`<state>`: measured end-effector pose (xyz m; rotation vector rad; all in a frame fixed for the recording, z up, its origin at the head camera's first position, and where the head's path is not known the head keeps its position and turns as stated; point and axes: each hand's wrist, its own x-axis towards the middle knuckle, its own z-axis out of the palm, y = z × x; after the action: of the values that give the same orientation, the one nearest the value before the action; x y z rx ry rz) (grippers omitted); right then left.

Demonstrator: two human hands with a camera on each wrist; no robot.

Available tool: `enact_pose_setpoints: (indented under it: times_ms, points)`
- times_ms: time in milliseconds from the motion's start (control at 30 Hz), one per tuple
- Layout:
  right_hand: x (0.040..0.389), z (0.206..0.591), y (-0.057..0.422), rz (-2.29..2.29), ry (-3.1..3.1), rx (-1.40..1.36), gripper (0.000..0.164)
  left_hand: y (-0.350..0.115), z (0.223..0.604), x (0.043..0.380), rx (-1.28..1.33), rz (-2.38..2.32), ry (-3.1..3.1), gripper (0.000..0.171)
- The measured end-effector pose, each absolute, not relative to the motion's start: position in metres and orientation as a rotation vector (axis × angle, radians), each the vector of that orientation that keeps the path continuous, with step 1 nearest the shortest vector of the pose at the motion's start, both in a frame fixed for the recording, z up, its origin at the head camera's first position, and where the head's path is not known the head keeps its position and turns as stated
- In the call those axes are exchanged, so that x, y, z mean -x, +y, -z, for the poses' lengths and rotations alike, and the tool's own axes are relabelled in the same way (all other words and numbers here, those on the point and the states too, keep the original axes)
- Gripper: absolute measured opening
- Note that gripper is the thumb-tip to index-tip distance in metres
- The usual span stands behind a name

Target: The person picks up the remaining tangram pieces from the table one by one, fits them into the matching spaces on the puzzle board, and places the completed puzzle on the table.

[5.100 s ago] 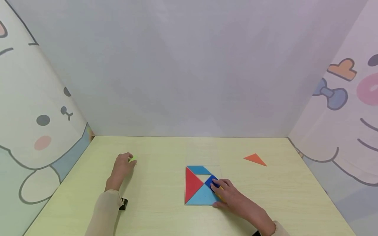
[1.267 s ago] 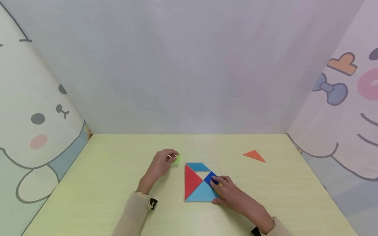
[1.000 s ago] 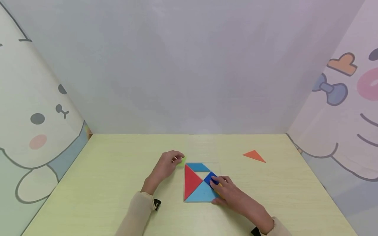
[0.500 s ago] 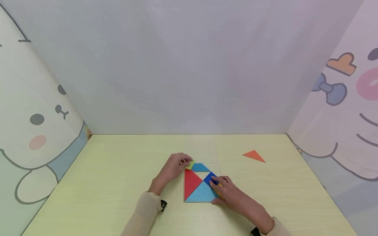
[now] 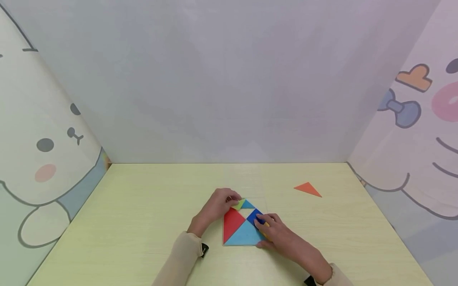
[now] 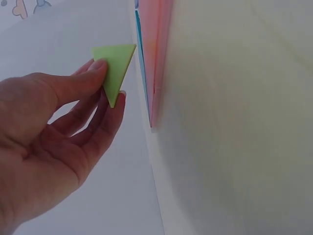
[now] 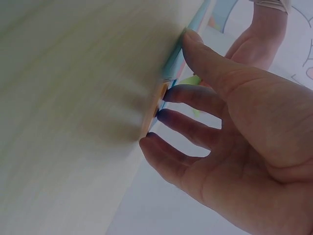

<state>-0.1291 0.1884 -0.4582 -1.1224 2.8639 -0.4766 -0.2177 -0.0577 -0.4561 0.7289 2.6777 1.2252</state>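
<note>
My left hand (image 5: 220, 205) pinches a lime-green triangle tangram piece (image 6: 116, 68) between thumb and fingers. The piece is raised over the top left of a tangram set laid in a shallow square, overlapping the blue parallelogram (image 5: 248, 205) in the head view. Below that lie a large red triangle (image 5: 232, 227), a large light-blue triangle (image 5: 245, 235) and a dark-blue square (image 5: 252, 215). A pale triangular gap shows among them. Fingertips of my right hand (image 5: 282, 237) rest on the square and a mostly hidden yellow piece (image 5: 266, 226), the thumb at the near edge.
An orange triangle (image 5: 308, 189) lies apart on the table (image 5: 143, 198), toward the back right. Behind the table stands a plain pale wall (image 5: 229, 87). Cartoon-printed panels (image 5: 53, 206) close off the left and right sides.
My left hand has carried the green triangle from the table's left side rightward to above the tangram set, still moving right over the last second. The right hand has stayed in place.
</note>
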Motion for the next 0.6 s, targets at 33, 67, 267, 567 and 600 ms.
enact_pose_setpoints:
  times_ms: [33, 67, 267, 567, 600]
  points:
    - [0.129, 0.4583, 0.1884, 0.48, 2.863, 1.122, 0.059, -0.0564, 0.4562, 0.2175, -0.731, -1.221, 2.672, 0.02]
    - [0.129, 0.4583, 0.1885, 0.484, 2.861, 1.118, 0.059, -0.0552, 0.4562, 0.2173, -0.724, -1.217, 2.666, 0.02]
    - [0.1286, 0.4576, 0.1886, 0.479, 2.855, 1.105, 0.059, -0.0503, 0.4557, 0.2166, -0.698, -1.188, 2.633, 0.021]
    - [0.1292, 0.4565, 0.1887, 0.486, 2.842, 1.078, 0.061, -0.0477, 0.4568, 0.2185, -0.76, -1.148, 2.617, 0.018]
    - [0.1293, 0.4566, 0.1886, 0.487, 2.841, 1.078, 0.061, -0.0473, 0.4567, 0.2186, -0.753, -1.145, 2.616, 0.018]
